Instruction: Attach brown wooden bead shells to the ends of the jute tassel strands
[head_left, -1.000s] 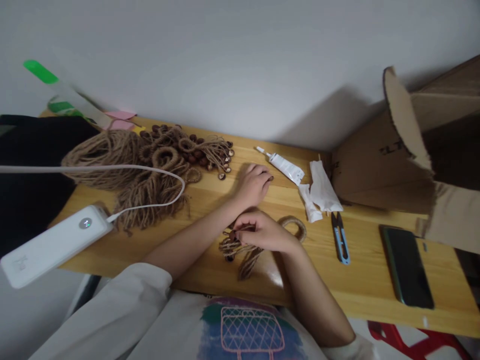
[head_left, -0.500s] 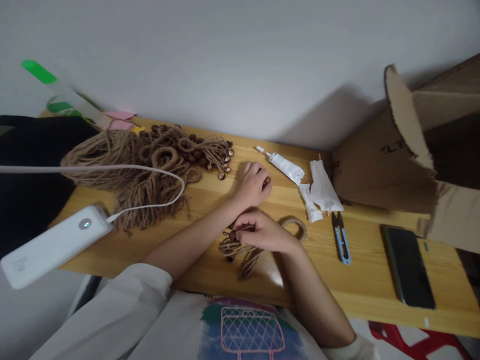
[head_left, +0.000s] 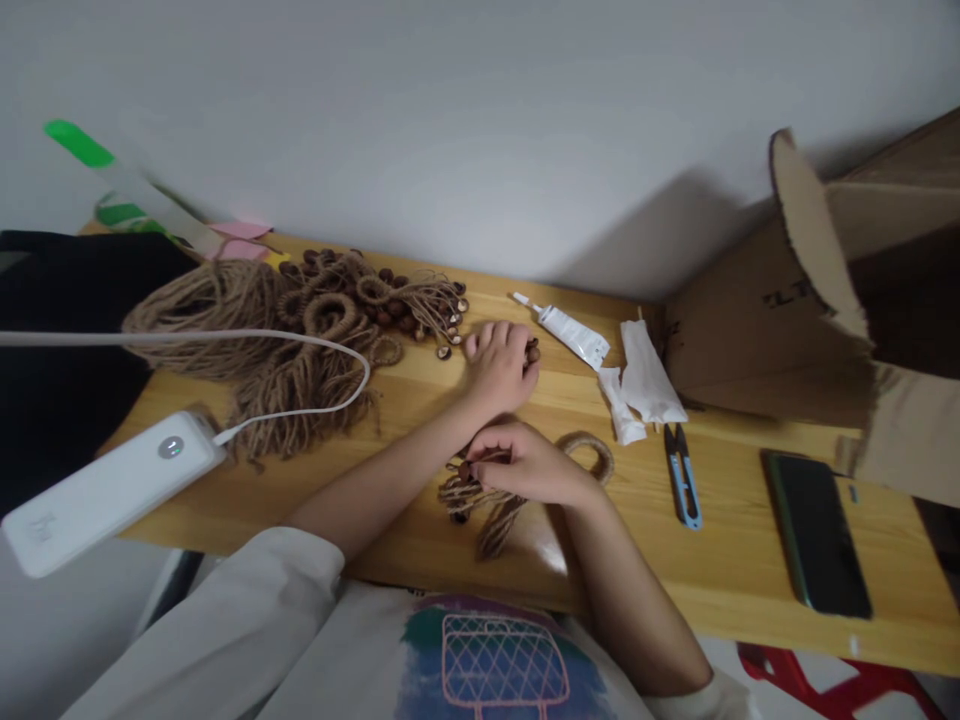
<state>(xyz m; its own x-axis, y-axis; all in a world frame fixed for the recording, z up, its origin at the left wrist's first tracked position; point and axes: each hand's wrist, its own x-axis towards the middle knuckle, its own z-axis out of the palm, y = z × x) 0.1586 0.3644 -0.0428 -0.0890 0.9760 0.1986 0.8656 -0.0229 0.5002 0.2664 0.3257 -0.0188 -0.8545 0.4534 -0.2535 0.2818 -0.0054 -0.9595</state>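
My left hand (head_left: 501, 365) rests palm down on the table, its fingers curled in. Small dark-brown nut-like beads (head_left: 532, 351) show at its right side, by the thumb and index finger; how many it holds is hidden. Nearer my body, my right hand (head_left: 534, 465) is closed in a pinch on a brown nut-like bead (head_left: 468, 473) at the end of a jute cord. Jute strands (head_left: 501, 525) hang below those fingers onto the table. A wrapped jute ring (head_left: 604, 457) lies partly behind the right wrist.
Jute skeins (head_left: 206, 310), rings and beads are heaped at back left. A white power bank (head_left: 112, 495) with a cable is at the left. Rightward lie a glue tube (head_left: 574, 335), white paper wrappers (head_left: 646, 375), blue thread snips (head_left: 682, 480), a phone (head_left: 817, 535) and a cardboard box (head_left: 750, 330).
My left hand has rolled flatter, its fingers shifting slightly left, and more of the brown beads shows at its right side. My right hand keeps its pinch in place.
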